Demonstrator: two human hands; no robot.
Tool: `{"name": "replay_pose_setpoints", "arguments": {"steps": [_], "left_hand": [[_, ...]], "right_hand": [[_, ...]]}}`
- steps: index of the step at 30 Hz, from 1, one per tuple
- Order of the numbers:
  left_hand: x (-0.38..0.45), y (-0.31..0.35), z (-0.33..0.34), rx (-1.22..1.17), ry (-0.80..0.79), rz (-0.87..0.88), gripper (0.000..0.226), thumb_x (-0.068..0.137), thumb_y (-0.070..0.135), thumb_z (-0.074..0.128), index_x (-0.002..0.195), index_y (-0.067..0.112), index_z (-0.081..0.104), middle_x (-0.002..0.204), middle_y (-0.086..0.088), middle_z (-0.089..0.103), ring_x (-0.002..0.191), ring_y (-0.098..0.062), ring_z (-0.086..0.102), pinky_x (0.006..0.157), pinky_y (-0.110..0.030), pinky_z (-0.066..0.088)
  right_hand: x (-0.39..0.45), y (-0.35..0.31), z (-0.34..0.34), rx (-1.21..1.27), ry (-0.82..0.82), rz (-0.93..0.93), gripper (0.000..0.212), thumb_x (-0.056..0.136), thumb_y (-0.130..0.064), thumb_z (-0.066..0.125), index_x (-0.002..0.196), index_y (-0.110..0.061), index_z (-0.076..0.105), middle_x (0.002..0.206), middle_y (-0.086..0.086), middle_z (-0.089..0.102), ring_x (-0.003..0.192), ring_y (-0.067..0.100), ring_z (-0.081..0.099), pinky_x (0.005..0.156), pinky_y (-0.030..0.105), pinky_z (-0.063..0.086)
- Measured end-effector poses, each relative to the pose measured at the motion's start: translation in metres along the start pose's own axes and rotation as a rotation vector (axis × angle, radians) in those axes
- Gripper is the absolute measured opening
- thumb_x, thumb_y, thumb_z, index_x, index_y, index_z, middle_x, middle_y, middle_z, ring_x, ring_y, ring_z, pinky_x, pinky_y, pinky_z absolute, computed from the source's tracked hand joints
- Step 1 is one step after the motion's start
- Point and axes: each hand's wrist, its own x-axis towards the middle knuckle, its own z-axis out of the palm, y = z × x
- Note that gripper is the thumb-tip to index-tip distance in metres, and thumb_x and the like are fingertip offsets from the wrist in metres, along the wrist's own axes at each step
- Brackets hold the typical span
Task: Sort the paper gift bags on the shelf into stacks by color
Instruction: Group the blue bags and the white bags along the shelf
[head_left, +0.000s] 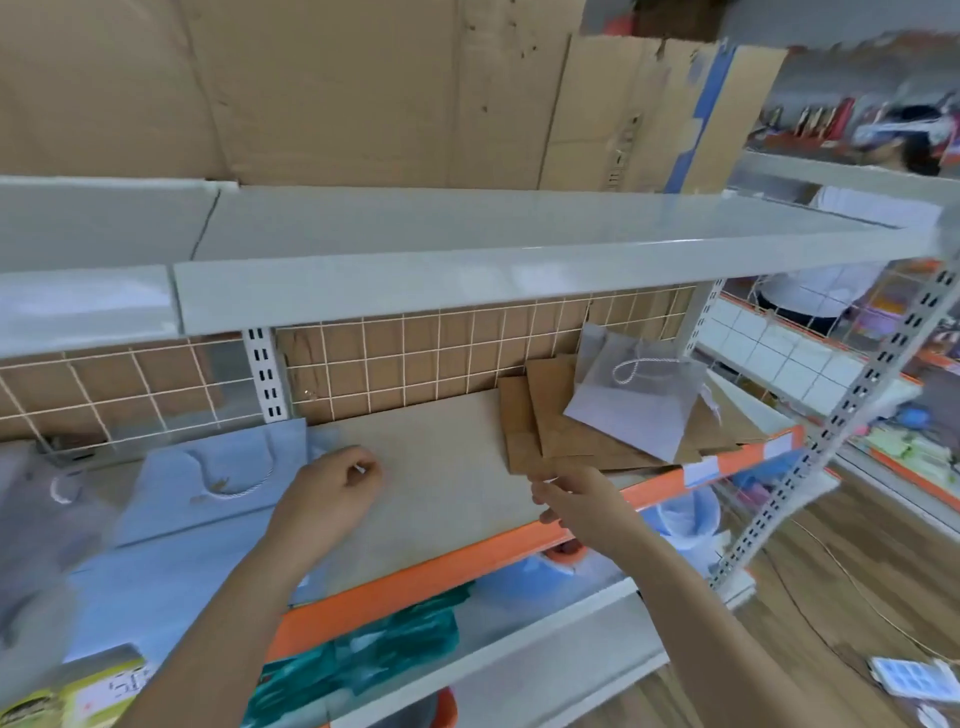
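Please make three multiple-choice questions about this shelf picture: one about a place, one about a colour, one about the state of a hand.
1. Where do the brown bags lie on the shelf?
A. At its right end
B. At its left end
C. On the floor

2. What colour is the bag that lies on top of the brown bags?
A. Red
B. White
C. Green

3. How is the left hand?
A. Flat and spread
B. Gripping a brown bag
C. Fingers curled, with no bag in its grip

Key: 1 A, the brown pile sits near the right upright. 2 B, a white bag with a cord handle rests on the pile. 3 C, the fingers curl over the bare shelf beside the blue bag.
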Motion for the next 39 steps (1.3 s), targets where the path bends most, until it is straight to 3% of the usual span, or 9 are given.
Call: {"name": "replay_pose_setpoints", "arguments": {"steps": [5,10,13,17,23,27,33,36,39], "left_hand": [[0.05,0.026,0.049,-0.036,-0.021,0.024,0.019,0.09,0.027,0.056,0.072,0.031,0.061,0.075,0.004,0.068,0.073,-0.022,0.066,0.068,-0.034,0.051],[0.097,0.052,0.083,-0.009,-0.055,0.063,0.017,0.09,0.03,0.055,0.074,0.03,0.062,0.078,0.006,0.069,0.079,-0.023,0.066,0.077,-0.036,0.052],[0.114,0.064,0.101,-0.006,-0.09,0.067,0.016,0.09,0.029,0.054,0.076,0.028,0.062,0.078,0.003,0.068,0.079,-0.026,0.066,0.078,-0.038,0.052],[0.13,0.082,0.125,0.026,-0.116,0.061,0.015,0.088,0.028,0.053,0.076,0.029,0.061,0.079,0.004,0.067,0.076,-0.025,0.064,0.075,-0.036,0.051],[0.144,0.116,0.173,0.061,-0.133,0.011,0.014,0.09,0.032,0.052,0.08,0.031,0.062,0.082,0.005,0.066,0.08,-0.018,0.062,0.077,-0.033,0.049],[0.155,0.141,0.22,0.024,-0.155,-0.087,0.02,0.093,0.039,0.052,0.106,0.028,0.062,0.105,0.007,0.06,0.097,-0.013,0.057,0.081,-0.03,0.048],[0.184,0.177,0.293,-0.182,-0.261,-0.283,0.056,0.1,0.034,0.044,0.149,0.011,0.03,0.15,-0.007,0.037,0.131,-0.02,0.042,0.09,-0.023,0.034],[0.187,0.177,0.317,-0.031,-0.253,-0.334,0.052,0.099,0.039,0.041,0.143,0.013,0.04,0.142,-0.01,0.048,0.129,-0.027,0.046,0.108,-0.032,0.034],[0.181,0.18,0.338,0.034,-0.15,-0.304,0.046,0.094,0.036,0.047,0.135,0.013,0.049,0.125,-0.008,0.059,0.115,-0.025,0.056,0.101,-0.04,0.045]], "right_hand": [[0.034,0.026,-0.044,-0.033,0.06,0.022,0.013,0.091,-0.026,0.053,0.091,-0.027,0.066,0.083,-0.01,0.066,0.059,0.002,0.063,0.059,0.021,0.045],[0.075,0.042,-0.078,0.018,0.076,0.091,0.02,0.09,-0.021,0.051,0.105,-0.023,0.064,0.084,0.007,0.074,0.08,0.034,0.071,0.062,0.032,0.045],[0.088,0.049,-0.091,0.08,0.101,0.093,0.013,0.09,-0.019,0.054,0.094,-0.025,0.065,0.09,0.013,0.07,0.072,0.022,0.072,0.069,0.037,0.059],[0.105,0.06,-0.117,0.005,0.11,0.089,0.012,0.088,-0.026,0.056,0.087,-0.035,0.063,0.081,0.003,0.074,0.08,0.022,0.07,0.07,0.034,0.054],[0.146,0.095,-0.161,0.016,0.068,0.103,0.008,0.091,-0.024,0.056,0.095,-0.024,0.063,0.084,0.002,0.068,0.069,0.017,0.067,0.063,0.025,0.048],[0.173,0.129,-0.194,-0.075,0.094,0.196,0.014,0.088,-0.027,0.06,0.094,-0.016,0.065,0.078,0.004,0.067,0.065,0.018,0.065,0.078,0.034,0.053],[0.206,0.169,-0.25,-0.173,0.068,0.266,0.029,0.089,-0.03,0.057,0.074,-0.007,0.065,0.062,0.007,0.069,0.048,0.015,0.062,0.05,0.022,0.05],[0.214,0.183,-0.257,-0.089,0.032,0.313,0.036,0.087,-0.033,0.06,0.074,-0.001,0.068,0.061,0.01,0.07,0.043,0.016,0.062,0.042,0.022,0.05],[0.223,0.187,-0.26,0.009,0.029,0.289,0.033,0.084,-0.031,0.065,0.073,0.0,0.068,0.06,0.011,0.07,0.047,0.02,0.065,0.044,0.024,0.051]]}}
